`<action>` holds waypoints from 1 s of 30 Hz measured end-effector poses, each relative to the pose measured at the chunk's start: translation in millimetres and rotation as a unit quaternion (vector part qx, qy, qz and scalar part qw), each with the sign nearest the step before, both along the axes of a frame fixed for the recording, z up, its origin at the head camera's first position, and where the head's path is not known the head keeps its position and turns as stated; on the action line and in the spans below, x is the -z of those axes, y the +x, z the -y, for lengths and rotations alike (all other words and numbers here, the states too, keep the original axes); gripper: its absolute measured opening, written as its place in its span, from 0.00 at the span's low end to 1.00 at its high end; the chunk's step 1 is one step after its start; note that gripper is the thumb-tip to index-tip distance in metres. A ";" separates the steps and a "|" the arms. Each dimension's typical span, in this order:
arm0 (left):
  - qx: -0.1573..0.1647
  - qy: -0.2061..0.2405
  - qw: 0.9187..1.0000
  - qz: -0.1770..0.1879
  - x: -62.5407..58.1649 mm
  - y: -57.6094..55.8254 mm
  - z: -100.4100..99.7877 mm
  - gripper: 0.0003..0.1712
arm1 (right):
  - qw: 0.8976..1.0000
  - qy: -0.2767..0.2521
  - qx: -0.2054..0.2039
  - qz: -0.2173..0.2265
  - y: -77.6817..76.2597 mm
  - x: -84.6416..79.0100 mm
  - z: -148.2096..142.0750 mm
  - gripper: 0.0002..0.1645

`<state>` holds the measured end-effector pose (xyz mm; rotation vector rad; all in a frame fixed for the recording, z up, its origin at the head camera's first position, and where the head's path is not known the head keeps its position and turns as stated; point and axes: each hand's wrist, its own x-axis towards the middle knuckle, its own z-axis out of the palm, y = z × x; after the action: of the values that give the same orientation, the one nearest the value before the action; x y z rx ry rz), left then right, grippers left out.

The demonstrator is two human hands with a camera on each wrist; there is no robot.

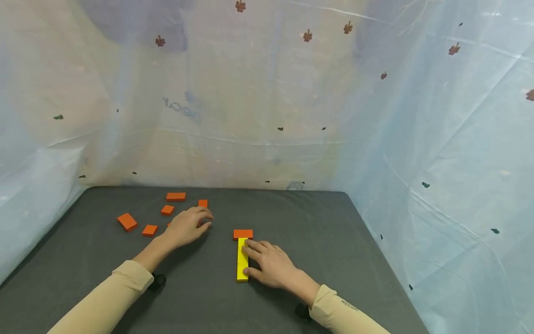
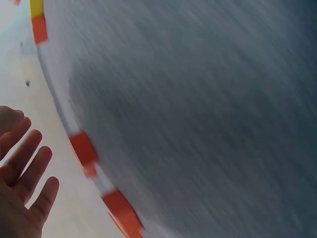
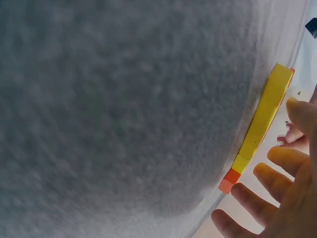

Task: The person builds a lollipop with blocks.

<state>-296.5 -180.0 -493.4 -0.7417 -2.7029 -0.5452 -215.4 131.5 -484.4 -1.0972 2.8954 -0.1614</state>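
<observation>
A long yellow block lies lengthwise, its far end against an orange block set crosswise. My right hand is at the yellow block's right side, thumb and index fingertip on its edge. Loosely spread fingers show in the right wrist view, beside the yellow block. Farther left, my left hand hovers over the mat near a small orange block, partly covering other orange pieces. In the left wrist view its fingers are apart with nothing between them, left of two orange blocks.
Several orange blocks lie at the back left, among them a rectangular one, a tilted one and two small ones. The dark grey table ends at pale plastic sheeting behind and at both sides.
</observation>
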 end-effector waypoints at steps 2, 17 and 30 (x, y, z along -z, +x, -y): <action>-0.008 -0.005 1.000 0.000 0.9 -0.6 10.7 0.13 | 1.000 -0.004 0.006 0.006 -2.5 -1.4 0.1 0.40; -0.013 -0.039 0.998 0.056 0.4 -0.4 46.8 0.13 | 0.998 0.019 0.034 0.046 -15.6 1.1 3.8 0.43; -0.017 -0.029 0.998 0.049 7.4 -6.3 46.3 0.10 | 0.998 0.025 0.023 0.044 -17.0 6.2 1.3 0.42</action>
<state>-302.7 -226.4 -500.8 -0.6998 -2.8279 -0.5099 -232.4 130.2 -490.6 -0.9916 2.8315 -0.1330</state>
